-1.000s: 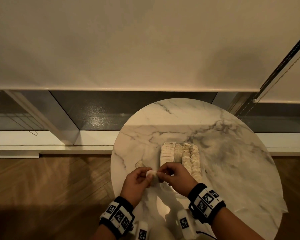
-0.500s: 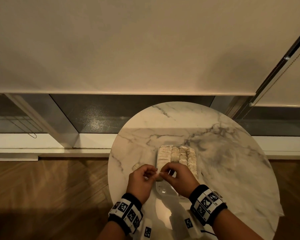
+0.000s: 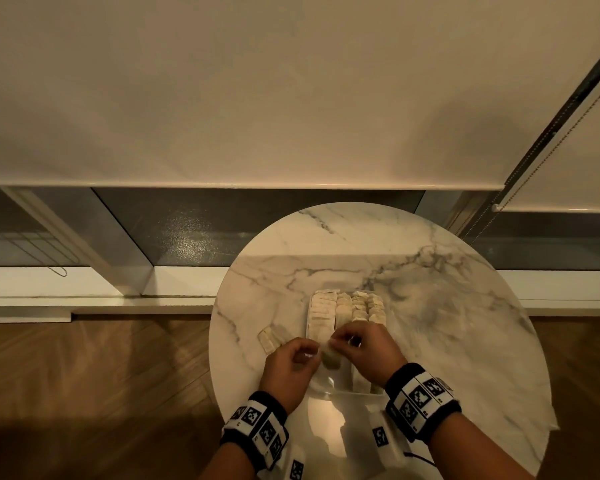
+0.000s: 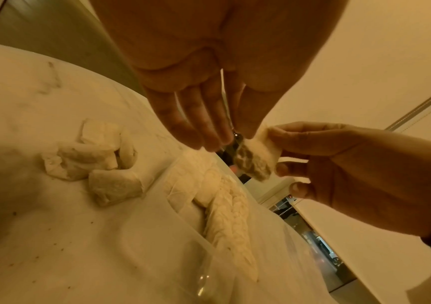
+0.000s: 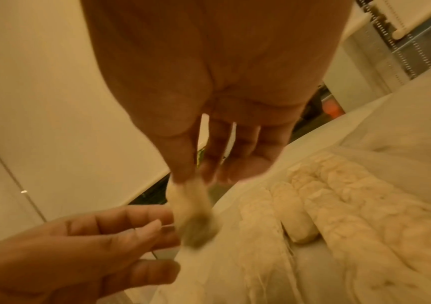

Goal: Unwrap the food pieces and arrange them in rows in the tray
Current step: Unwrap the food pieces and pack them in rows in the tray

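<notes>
A round marble table (image 3: 430, 323) stands in front of a low window ledge, with a pale roller blind (image 3: 257, 81) filling the upper part of the head view and wooden flooring (image 3: 84, 393) to the left. On the table's middle sits a clear plastic tray (image 3: 329, 389), its far part packed with pale food pieces in rows (image 3: 347, 308) running away from the person; the near part of the tray is bare. Just left of the tray, on the marble, lies a small heap of crumpled white wrappers (image 4: 97, 156).

Both hands meet above the tray's near left part, close together but on different things. The right hand (image 3: 368, 355) pinches one food piece (image 4: 256, 160) between thumb and fingertips; the piece is pale with a darker filling showing at its lower end, and it hangs clear of the tray, just over the left row. The left hand (image 3: 291, 368) is directly beside it, its thumb and fingers (image 4: 209, 131) drawn together near the piece's top edge. Whether they pinch a thin film of wrapping or merely touch the piece cannot be told, since the spot is small and blurred. Both wrists wear black bands with printed square markers (image 3: 420, 396).
</notes>
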{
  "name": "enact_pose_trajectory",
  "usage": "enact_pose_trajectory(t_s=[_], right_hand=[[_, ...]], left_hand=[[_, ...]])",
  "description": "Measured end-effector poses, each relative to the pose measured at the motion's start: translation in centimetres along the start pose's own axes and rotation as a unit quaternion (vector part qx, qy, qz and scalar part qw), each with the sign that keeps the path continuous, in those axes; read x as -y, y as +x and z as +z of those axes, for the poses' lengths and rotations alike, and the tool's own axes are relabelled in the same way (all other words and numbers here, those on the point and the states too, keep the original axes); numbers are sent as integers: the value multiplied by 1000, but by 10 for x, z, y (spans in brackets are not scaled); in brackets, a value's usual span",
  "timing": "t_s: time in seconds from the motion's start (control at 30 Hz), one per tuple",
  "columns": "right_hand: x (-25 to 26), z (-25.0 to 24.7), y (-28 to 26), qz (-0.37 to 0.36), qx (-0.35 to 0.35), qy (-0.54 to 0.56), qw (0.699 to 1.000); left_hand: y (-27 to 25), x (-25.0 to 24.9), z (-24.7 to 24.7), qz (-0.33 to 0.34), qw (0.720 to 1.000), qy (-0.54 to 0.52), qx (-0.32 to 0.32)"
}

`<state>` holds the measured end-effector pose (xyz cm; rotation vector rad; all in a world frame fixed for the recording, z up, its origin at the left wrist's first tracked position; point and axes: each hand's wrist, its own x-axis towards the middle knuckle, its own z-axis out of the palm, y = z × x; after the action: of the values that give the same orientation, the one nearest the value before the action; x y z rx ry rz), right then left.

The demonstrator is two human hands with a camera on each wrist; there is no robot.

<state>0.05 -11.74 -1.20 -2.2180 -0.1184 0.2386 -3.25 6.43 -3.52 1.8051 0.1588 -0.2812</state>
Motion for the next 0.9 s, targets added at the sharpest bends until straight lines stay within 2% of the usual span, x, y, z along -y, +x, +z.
enact_pose_trajectory(t_s=[0.07,0.1,0.13,0.17,0.23,0.27,0.37,0.53,0.67,0.73,0.9], right_hand=[[-3,-5,2,0,-156,65,986],[-6,-7,4,0,-212,103,972],[-8,-9,6,7,-228,130,965],[-11,-10,8,23,-202,142,969],[-15,-10,9,65,-81,124,987],[-18,-9,10,72,-48,96,992],[-27,-3,11,79,-65,49,993],[-31,2,14,115,-26,33,992],[-36,3,19,123,-15,-41,991],[-40,5,22,148,11,-64,987],[-47,12,29,204,127,-76,968]], left_hand=[[2,9,-1,-19,999,22,-22],[3,11,-2,-27,999,31,-29],[4,14,-2,-33,998,37,-35],[5,15,-3,-36,998,39,-39],[6,16,-4,-38,997,44,-44],[7,17,-4,-41,997,48,-42],[10,22,-5,-48,996,69,-32],[14,34,-5,-39,987,157,-18],[18,42,-3,-53,976,210,13],[20,45,-2,-63,975,214,26],[23,46,0,-54,976,209,29]])
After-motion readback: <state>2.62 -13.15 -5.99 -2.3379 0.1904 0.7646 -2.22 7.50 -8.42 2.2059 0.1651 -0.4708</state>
